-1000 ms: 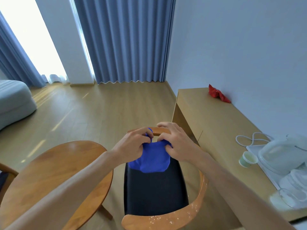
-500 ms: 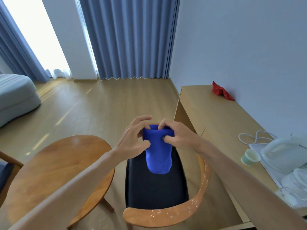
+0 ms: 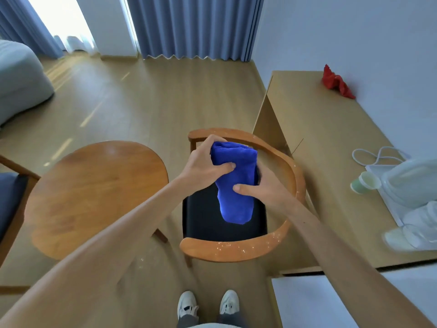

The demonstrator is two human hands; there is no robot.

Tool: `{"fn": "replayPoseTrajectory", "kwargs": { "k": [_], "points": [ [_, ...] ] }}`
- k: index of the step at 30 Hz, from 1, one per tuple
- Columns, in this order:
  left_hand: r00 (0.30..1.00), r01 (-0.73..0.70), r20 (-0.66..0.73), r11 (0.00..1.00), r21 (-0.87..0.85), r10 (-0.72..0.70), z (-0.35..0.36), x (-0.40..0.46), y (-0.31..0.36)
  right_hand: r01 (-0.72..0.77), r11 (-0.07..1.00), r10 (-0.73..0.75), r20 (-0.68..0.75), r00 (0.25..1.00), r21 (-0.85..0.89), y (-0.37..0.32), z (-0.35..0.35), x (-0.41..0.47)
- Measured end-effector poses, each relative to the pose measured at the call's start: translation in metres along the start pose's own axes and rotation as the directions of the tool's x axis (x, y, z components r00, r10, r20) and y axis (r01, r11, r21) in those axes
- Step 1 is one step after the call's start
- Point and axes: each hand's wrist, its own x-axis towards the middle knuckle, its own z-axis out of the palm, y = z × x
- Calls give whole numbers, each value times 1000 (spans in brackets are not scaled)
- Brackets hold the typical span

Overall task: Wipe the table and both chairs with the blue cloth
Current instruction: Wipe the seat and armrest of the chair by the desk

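Observation:
The blue cloth (image 3: 236,185) hangs folded lengthwise in the air above a wooden armchair (image 3: 238,253) with a black seat. My left hand (image 3: 208,162) grips the cloth's top left, thumb across its front. My right hand (image 3: 262,188) holds its right side lower down, thumb pressed on the fabric. The round wooden table (image 3: 94,192) stands to the left of that chair. A second chair (image 3: 11,192) with a dark seat shows partly at the left edge.
A long light-wood desk (image 3: 331,150) runs along the right wall, carrying a red cloth (image 3: 337,82), a white cable (image 3: 378,155), a green paper cup (image 3: 364,183) and white plastic containers (image 3: 416,183). A grey bed corner (image 3: 21,76) lies far left. Blue curtains hang behind.
The cloth went from bunched between both hands to a longer folded strip. My right hand slid down its side, and the view tipped down to show my shoes.

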Motion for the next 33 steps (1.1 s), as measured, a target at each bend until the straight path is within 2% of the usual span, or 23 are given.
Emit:
{"fn": "replayPoseTrajectory", "kwargs": {
  "k": [3,5,7,9,12,17,20,22,23,26,30,33],
  "points": [
    [995,95,13,994,-52,-94,14,-16,-33,-100,995,99,-70,993,-11,34,21,-10],
    [973,227,62,972,-60,-224,20,-29,-59,-168,985,162,-121,979,-44,58,37,-17],
    [908,418,76,904,-86,-413,22,-42,-90,-269,962,259,-150,954,-46,84,58,-25],
    [822,569,16,822,-15,-569,19,-61,-124,-380,920,358,-186,915,-98,112,81,-31],
    [742,667,-48,729,156,-669,16,-95,-176,-510,846,481,-192,856,-155,148,117,-34],
    [705,660,-20,647,382,-709,23,-135,-237,-564,788,528,-202,825,-246,189,168,-19],
    [718,603,4,625,496,-696,36,-143,-257,-583,681,531,-249,810,-443,216,186,-8],
    [734,567,13,624,537,-679,46,-145,-267,-529,563,381,-369,848,-635,230,198,-5],
    [744,549,18,626,554,-668,51,-145,-271,-488,544,290,-393,873,-683,233,205,-3],
    [765,526,-3,623,579,-644,63,-143,-282,-444,565,204,-404,892,-695,243,233,1],
    [808,417,22,598,685,-589,65,-145,-296,-491,576,253,-428,867,-654,255,254,-8],
    [824,410,-7,588,697,-567,67,-145,-302,-405,572,163,-385,909,-713,275,247,-13]
  ]
}}
